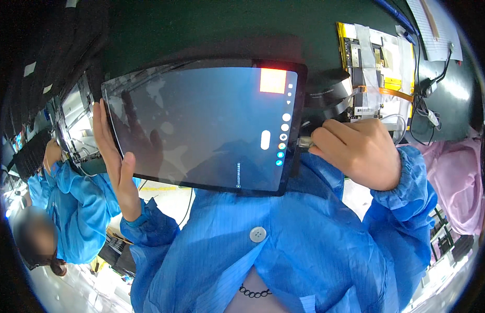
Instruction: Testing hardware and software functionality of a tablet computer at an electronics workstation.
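A tablet (201,125) with a lit screen lies in front of me, its row of round icons along the right side. My left hand (116,161) grips the tablet's left edge, with the thumb at the front corner and the fingers along the side. At the right edge, my right hand (357,151) is closed in a pinch on a small pale plug (305,141) that meets the tablet's side. The curled fingers hide most of that plug. Just beyond this hand, a black curved strip (331,94) runs toward an opened device.
The opened device (378,78), with bare boards, clear tape and an orange flat cable (386,93), lies at the far right. Black cables (422,107) tangle beside it, near a paper sheet (435,31). A co-worker in blue (78,208) sits left; pink clothing (459,182) shows right.
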A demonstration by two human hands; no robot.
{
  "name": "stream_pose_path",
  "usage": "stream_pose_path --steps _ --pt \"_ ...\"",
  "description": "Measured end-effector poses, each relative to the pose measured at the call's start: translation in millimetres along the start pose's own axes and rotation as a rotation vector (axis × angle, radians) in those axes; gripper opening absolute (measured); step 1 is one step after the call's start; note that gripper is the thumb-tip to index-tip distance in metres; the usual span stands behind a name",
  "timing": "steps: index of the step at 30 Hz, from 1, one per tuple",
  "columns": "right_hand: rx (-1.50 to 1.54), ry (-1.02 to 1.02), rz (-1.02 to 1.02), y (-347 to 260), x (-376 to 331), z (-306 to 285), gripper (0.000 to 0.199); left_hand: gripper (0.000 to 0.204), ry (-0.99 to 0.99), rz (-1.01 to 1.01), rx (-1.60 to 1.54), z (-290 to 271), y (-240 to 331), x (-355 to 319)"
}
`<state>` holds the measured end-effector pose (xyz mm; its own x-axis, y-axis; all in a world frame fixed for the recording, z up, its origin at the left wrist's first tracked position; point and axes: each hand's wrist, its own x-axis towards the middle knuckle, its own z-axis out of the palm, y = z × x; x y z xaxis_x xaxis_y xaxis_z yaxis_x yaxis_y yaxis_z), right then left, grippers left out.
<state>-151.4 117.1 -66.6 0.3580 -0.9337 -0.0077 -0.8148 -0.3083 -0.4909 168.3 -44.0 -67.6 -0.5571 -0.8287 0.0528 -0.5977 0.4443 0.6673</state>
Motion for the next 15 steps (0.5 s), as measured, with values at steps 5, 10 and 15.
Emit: stream_pose_path --steps 5,10,15 --pt "-0.045 0.108 0.109 -11.9 -7.1 13.6 0.020 0.081 -0.053 -0.002 -0.024 -3.3 -1.6 -1.7" --pt "-0.109 0.200 0.094 -12.6 -5.4 16.1 0.020 0.091 0.070 0.173 0.524 9.8 45.8 8.1" --pt "-0.170 0.247 0.056 -11.8 -8.6 15.1 0.018 0.117 -0.186 0.299 0.359 83.4 134.2 34.3"
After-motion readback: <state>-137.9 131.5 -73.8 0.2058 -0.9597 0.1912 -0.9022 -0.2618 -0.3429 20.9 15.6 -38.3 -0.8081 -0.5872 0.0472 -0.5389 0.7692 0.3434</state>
